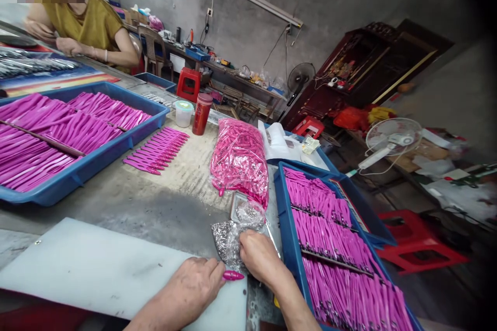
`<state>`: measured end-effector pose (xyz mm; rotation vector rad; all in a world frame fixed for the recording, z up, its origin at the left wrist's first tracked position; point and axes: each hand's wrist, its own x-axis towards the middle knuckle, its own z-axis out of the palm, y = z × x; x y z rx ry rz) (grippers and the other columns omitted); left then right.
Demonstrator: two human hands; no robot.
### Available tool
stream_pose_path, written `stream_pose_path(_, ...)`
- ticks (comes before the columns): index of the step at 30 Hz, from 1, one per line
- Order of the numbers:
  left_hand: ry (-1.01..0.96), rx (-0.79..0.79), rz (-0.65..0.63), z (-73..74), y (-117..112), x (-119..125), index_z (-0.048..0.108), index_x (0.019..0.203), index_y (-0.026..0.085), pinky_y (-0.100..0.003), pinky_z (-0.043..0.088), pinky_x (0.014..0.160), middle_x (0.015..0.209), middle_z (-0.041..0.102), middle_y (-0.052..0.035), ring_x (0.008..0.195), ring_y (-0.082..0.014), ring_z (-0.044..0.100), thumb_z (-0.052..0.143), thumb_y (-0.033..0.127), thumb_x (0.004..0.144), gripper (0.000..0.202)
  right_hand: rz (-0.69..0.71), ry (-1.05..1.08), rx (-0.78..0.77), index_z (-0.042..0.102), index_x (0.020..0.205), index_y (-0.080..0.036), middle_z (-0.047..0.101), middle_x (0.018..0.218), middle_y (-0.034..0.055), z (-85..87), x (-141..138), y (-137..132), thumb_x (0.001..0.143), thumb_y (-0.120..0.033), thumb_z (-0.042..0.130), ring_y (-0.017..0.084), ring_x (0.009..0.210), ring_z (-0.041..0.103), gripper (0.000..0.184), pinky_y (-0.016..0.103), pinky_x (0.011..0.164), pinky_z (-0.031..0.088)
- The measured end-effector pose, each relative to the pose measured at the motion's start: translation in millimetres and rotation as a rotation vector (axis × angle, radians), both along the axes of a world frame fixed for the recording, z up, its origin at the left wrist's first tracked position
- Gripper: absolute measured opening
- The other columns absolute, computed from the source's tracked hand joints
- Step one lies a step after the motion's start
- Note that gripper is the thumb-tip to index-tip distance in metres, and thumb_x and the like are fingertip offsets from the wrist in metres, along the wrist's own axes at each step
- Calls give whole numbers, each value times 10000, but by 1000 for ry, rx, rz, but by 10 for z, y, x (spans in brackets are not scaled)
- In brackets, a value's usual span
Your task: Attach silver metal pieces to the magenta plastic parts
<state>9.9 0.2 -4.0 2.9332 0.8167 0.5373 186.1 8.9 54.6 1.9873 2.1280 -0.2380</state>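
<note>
My left hand (199, 284) rests on the white board (116, 269), its fingers closed around a slim pink plastic piece (233, 275). The piece's rounded, tapering end sticks out to the right; the rest is hidden under my hand. At the board's right, my right hand (259, 254) is curled against a clear plastic bag (233, 245). Its fingertips are partly hidden, so what they pinch cannot be seen. Beside them lies a pile of small silvery metal parts (223, 235). Just behind is a small tray (239, 207) with crumpled clear plastic over it.
A large bag of pink parts (241, 160) stands beyond my hands. Blue crates of pink pieces flank me, a left crate (83, 176) and a right crate (281, 191). A row of pink pieces (159, 150) lies near a red tumbler (202, 114). A person (91, 26) sits far left.
</note>
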Motion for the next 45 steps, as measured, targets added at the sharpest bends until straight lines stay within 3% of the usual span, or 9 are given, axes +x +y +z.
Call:
stream_pose_path(8, -17, -22, 12, 9, -11, 2, 452, 805, 211, -285, 391, 513, 666, 558, 20, 541, -176, 553, 421, 178, 879, 87, -18, 30, 13, 618, 833, -139, 664, 835, 111, 16, 13, -58, 825, -107, 370, 225, 752, 639, 250, 289, 606, 370)
stream_pose_path(15, -27, 2, 10, 11, -2, 5, 457, 807, 210, -288, 386, 503, 663, 556, 15, 534, -181, 552, 410, 174, 878, 93, -37, 126, 16, 573, 825, -166, 634, 821, 57, 106, 48, -130, 870, -123, 345, 171, 780, 598, 236, 253, 662, 366)
stream_pose_path(24, 37, -3, 16, 64, -14, 5, 464, 828, 208, -296, 421, 508, 685, 573, 13, 557, -189, 575, 468, 187, 856, 35, -85, 457, -32, 490, 703, -198, 572, 721, -3, 211, -6, -394, 876, -160, 363, 133, 698, 523, 219, 219, 622, 351)
stream_pose_path(38, 66, 17, -13, 27, -21, 18, 440, 826, 199, -304, 405, 503, 688, 561, 4, 558, -195, 553, 405, 158, 883, 79, 1, 223, -49, 576, 740, -184, 645, 763, 31, 17, -148, -490, 864, -136, 382, 155, 710, 593, 235, 248, 594, 307)
stream_pose_path(45, 72, 22, -23, 9, -26, 28, 431, 816, 198, -306, 403, 507, 690, 558, 1, 558, -192, 543, 387, 161, 897, 99, -54, 213, -62, 586, 716, -187, 655, 742, 35, 7, -187, -465, 839, -134, 400, 160, 685, 592, 229, 254, 574, 291)
